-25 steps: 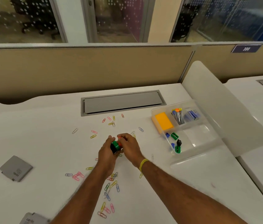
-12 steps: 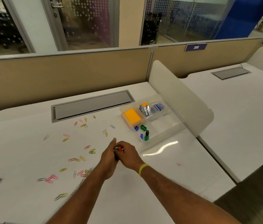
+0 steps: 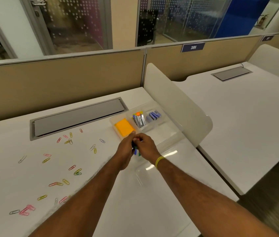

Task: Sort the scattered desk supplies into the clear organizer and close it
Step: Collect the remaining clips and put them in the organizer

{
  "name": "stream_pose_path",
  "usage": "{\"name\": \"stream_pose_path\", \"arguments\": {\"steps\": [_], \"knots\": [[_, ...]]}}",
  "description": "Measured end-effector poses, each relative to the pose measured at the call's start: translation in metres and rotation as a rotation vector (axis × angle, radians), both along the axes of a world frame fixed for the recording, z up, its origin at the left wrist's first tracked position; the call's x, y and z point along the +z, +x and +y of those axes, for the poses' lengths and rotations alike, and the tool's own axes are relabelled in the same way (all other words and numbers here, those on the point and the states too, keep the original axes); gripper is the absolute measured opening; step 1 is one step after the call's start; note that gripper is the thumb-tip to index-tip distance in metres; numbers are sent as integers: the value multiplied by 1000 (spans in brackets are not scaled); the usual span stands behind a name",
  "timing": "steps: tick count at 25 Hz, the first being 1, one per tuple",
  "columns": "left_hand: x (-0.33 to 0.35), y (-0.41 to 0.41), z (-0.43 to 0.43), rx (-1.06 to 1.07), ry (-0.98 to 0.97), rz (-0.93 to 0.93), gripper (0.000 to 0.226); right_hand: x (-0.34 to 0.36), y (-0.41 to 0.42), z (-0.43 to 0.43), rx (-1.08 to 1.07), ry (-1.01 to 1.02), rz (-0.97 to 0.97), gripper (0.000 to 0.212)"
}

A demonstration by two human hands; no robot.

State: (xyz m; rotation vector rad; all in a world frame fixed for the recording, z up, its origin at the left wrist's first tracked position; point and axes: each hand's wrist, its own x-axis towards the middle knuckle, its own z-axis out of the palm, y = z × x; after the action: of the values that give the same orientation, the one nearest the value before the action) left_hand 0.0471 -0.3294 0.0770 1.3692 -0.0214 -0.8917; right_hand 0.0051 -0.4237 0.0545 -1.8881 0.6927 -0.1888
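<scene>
Left hand (image 3: 125, 149) and right hand (image 3: 146, 145) meet over the near-left cell of the clear organizer (image 3: 168, 131). Fingers are curled in, pinching a small bunch of binder clips (image 3: 134, 146) between them. Can't tell how the load splits per hand.

Risks:
- Clips are small, hard, glossy sprung steel. Dropped from height, they'd likely bounce off the rigid plastic into the orange sticky pad (image 3: 124, 127) cell or over the low wall.
- Organizer looks thin and light on a slick white counter (image 3: 131, 202), so a wrist bump would probably skate it.
- Clear lid (image 3: 162, 170) lies open and flat just below the right wrist. Leaning on it could strain the hinge.
- Loose paper clips (image 3: 77, 171) are thin flat wire and fiddly to pinch off the laminate.
</scene>
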Motion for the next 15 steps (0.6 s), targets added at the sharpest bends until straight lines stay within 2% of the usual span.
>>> {"name": "stream_pose_path", "arguments": {"steps": [5,13,15], "knots": [[-7,19,-21,-52,111,-42,54,-1,10,-28,4,-25,43,31],[-19,33,14,-49,235,-356,52,-1,1,-35,-22,-63,0,30],[-20,28,29,-104,326,-448,56,0,-4,-24,4,-99,-12,28]]}}
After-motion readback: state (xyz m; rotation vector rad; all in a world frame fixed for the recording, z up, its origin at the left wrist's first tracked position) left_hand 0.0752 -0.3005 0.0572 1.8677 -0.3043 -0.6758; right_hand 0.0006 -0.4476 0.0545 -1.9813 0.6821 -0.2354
